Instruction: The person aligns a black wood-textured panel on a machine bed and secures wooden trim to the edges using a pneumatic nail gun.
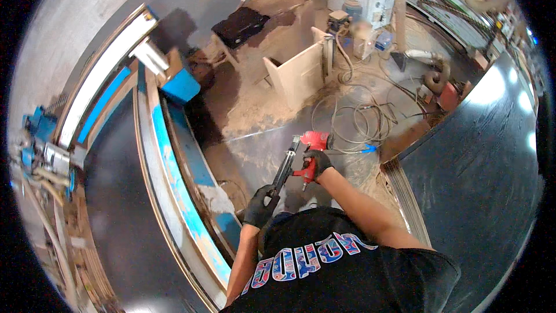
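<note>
Both my hands wear black gloves. My right hand (316, 163) grips the handle of a red pneumatic nail gun (311, 142), held low in front of my body above the dusty floor. My left hand (260, 207) holds the lower end of the tool's long black magazine (285, 166), which slants down to the left from the red head. A thin air hose (353, 149) with a blue fitting runs off to the right from the tool.
A long blue machine bed with pale rails (174, 162) curves along my left. A big dark panel (486, 156) lies to my right. Loops of cable (359, 119), sawdust, a small pale cabinet (301, 72) and a dark-topped box (243, 23) sit on the floor ahead.
</note>
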{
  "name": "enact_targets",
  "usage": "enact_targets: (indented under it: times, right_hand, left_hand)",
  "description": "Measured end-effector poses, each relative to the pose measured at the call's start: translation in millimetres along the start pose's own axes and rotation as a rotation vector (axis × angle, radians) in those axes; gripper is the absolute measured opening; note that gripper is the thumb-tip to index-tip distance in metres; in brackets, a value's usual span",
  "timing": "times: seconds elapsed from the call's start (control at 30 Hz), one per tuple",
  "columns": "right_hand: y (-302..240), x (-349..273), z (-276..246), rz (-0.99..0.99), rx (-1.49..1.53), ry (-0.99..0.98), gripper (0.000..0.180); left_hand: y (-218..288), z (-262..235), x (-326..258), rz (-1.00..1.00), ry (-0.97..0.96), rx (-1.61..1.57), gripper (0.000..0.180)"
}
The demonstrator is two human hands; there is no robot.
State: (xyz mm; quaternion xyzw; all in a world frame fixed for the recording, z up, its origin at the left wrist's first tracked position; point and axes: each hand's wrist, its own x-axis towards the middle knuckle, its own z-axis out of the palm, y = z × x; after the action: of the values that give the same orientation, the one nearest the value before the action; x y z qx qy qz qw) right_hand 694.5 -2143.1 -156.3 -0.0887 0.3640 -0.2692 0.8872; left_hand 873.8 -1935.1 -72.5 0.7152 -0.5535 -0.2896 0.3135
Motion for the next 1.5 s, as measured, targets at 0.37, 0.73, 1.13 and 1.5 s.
enact_targets:
  times: [0.37, 0.73, 1.13, 1.5]
  right_hand:
    - [-134, 6, 46, -0.245, 0.08, 0.166, 0.015]
    - [-203, 26, 48, -0.428, -0.082, 0.546, 0.013]
    - [-243, 8, 88, -0.434, -0.052, 0.465, 0.01]
    - [-240, 4, 85, -0.506, -0.083, 0.472, 0.013]
  left_hand:
    - [1, 6, 185, 0.26, -0.13, -0.103, 0.024]
    - [72, 43, 400, 0.5, -0.368, -0.047, 0.048]
    - [121, 98, 494, -0.271, -0.847, -1.003, 0.028]
    - [134, 104, 498, -0.163, -0.856, -0.958, 0.028]
